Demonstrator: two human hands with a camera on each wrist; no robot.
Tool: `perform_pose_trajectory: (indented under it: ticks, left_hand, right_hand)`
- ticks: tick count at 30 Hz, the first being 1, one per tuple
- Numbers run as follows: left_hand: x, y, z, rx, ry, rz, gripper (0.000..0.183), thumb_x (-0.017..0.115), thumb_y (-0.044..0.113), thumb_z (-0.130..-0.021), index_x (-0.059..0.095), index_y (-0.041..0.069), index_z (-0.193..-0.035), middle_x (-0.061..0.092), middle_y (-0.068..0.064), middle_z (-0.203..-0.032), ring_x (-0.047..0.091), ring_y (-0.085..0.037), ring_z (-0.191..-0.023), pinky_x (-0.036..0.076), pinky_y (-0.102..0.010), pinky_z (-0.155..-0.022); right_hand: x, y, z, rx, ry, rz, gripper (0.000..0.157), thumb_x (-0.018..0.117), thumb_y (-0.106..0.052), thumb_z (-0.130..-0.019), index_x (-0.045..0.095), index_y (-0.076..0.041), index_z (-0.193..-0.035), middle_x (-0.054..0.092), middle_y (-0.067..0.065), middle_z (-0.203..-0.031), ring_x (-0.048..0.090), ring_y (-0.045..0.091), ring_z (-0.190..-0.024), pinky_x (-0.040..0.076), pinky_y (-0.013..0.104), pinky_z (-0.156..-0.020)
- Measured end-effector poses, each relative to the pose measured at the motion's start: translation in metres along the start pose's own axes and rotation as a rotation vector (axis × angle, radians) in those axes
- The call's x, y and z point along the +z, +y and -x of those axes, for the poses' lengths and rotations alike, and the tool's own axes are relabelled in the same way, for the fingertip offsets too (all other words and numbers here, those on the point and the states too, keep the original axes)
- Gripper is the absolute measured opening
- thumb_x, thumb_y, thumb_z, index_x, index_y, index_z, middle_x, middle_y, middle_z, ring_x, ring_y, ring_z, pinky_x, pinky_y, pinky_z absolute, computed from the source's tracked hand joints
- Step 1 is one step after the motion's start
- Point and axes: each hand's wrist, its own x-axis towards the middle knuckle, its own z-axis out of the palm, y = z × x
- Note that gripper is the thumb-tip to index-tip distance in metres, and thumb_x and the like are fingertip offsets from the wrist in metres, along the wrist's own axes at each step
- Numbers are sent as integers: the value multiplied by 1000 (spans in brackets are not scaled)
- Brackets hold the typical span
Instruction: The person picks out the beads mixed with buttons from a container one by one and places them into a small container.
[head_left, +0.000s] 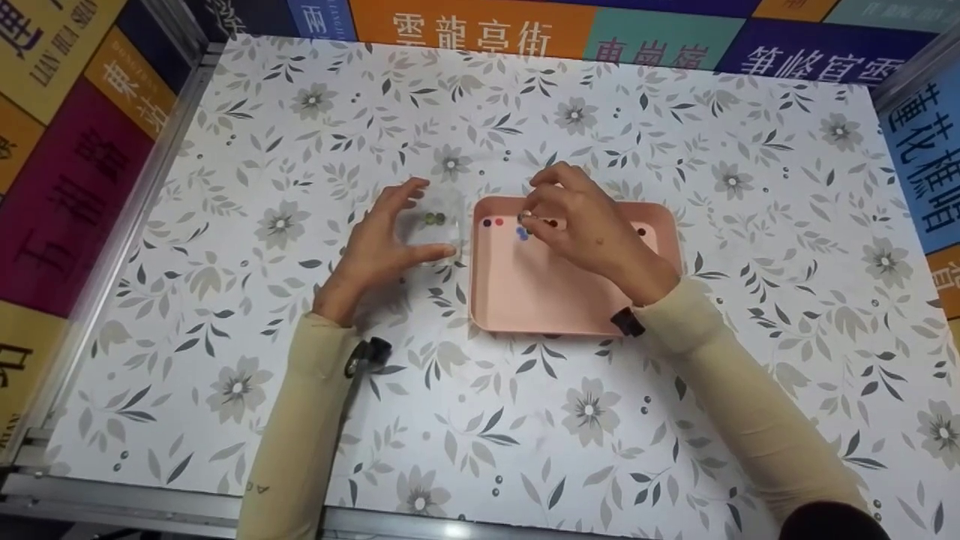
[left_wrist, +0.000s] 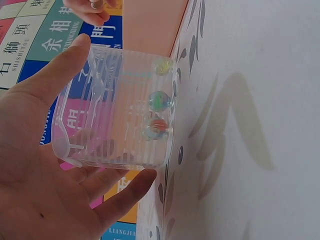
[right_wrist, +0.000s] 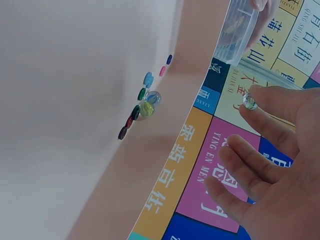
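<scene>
My left hand (head_left: pixel 375 240) curves around a clear plastic box (left_wrist: pixel 112 107), thumb on one side and fingers on the other. Inside the box, marbles lie at the bottom, among them a green one (left_wrist: pixel 159 100) and an orange-streaked one (left_wrist: pixel 157 128). Over the pink tray (head_left: pixel 555 304), my right hand (head_left: pixel 589 217) pinches a clear marble (right_wrist: pixel 249 102) between thumb and forefinger, its other fingers spread loosely. Below that hand, a yellow-green marble (right_wrist: pixel 147 109) and a bluish marble (right_wrist: pixel 154 97) rest in the tray, beside small coloured dots (right_wrist: pixel 148 79) along its far side.
The tray stands just right of the box on a table (head_left: pixel 585 480) with a floral cover. Panels with large printed characters (head_left: pixel 472 34) border the table at the back and sides. A dark wrist device (head_left: pixel 367 355) sits at the left cuff, another (head_left: pixel 628 322) at the right.
</scene>
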Motion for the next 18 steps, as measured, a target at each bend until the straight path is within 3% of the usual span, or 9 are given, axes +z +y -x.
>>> perform_pose_trajectory:
  ticks: [18]
  left_hand:
    - [1, 0, -1, 1, 7, 0, 104, 94, 50, -71, 40, 35, -158, 49, -1, -156, 49, -24, -145, 42, -51, -121]
  right_hand:
    - [5, -6, -5, -35, -36, -8, 19, 73, -24, -99, 75, -8, -108, 59, 10, -133, 60, 26, -122, 59, 41, -98]
